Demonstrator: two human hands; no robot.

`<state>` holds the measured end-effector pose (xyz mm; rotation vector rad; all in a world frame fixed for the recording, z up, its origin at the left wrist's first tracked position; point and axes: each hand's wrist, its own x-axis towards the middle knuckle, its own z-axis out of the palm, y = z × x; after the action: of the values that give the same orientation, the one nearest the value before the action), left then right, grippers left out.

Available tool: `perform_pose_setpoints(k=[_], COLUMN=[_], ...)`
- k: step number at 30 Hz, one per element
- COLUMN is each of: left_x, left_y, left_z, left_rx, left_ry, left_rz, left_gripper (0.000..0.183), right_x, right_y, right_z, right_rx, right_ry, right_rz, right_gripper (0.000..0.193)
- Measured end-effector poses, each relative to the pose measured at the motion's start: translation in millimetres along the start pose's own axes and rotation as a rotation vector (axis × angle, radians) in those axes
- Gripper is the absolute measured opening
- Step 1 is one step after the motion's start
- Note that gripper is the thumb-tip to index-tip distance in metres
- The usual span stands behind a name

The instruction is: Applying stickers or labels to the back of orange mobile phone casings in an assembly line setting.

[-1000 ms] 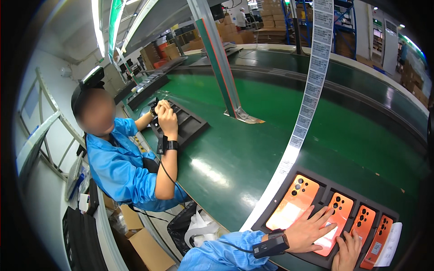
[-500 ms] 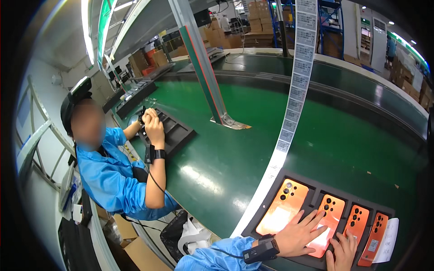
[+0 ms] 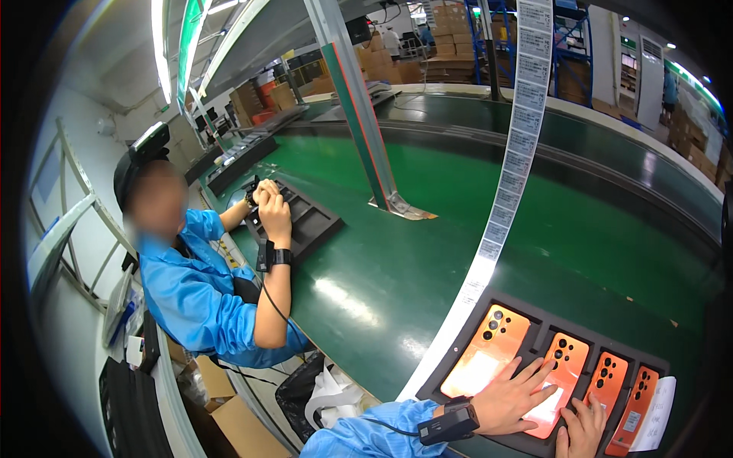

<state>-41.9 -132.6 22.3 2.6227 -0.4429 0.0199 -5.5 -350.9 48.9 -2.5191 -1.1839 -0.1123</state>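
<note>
Orange phones [image 3: 574, 363] lie backs up in a black tray [image 3: 543, 336] on the green desk [image 3: 397, 267]. The left hand [image 3: 504, 401], fingers open and spread flat, rests on the second phone [image 3: 550, 413] from the left, maybe pressing it. The right hand [image 3: 585, 430] bends near the third phone [image 3: 614, 385]; I can't tell if its fingers grip. Moving on seems to need soft fingers.

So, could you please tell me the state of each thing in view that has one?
Four orange phones, backs up, in the black tray
Left hand, spread, fingers over the second phone from left
Right hand, open, fingers by the third phone
Label strip, unrolled
Ceiling light, lit
</note>
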Motion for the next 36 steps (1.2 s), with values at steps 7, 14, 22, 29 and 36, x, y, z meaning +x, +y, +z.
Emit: perform_pose_setpoints(k=[7,14,22,29,36], left_x=[-0.9,-2.7,-3.4,-0.9,-2.5], left_y=[0.7,0.9,2.5,-0.3,0.4], left_z=[0.2,1.9,1.5,1.7,3.9], left_rx=[-0.006,-0.008,-0.013,-0.035,-0.042], left_ry=[0.013,0.017,0.032,0.025,0.028], left_rz=[0.002,0.008,0.004,0.001,-0.004], left_gripper=[0.070,0.069,0.069,0.070,0.070], right_x=[0.0,-0.4,-0.9,0.8,-0.3], right_y=[1.9,-0.5,0.3,0.9,1.1], right_z=[0.3,-1.6,-1.3,-0.7,-0.3], right_rx=[-0.001,0.010,0.010,0.001,0.005], right_ry=[0.000,-0.013,-0.015,-0.026,-0.017], right_rz=[-0.010,-0.002,-0.003,0.000,-0.012], right_gripper=[0.028,0.027,0.028,0.029,0.027])
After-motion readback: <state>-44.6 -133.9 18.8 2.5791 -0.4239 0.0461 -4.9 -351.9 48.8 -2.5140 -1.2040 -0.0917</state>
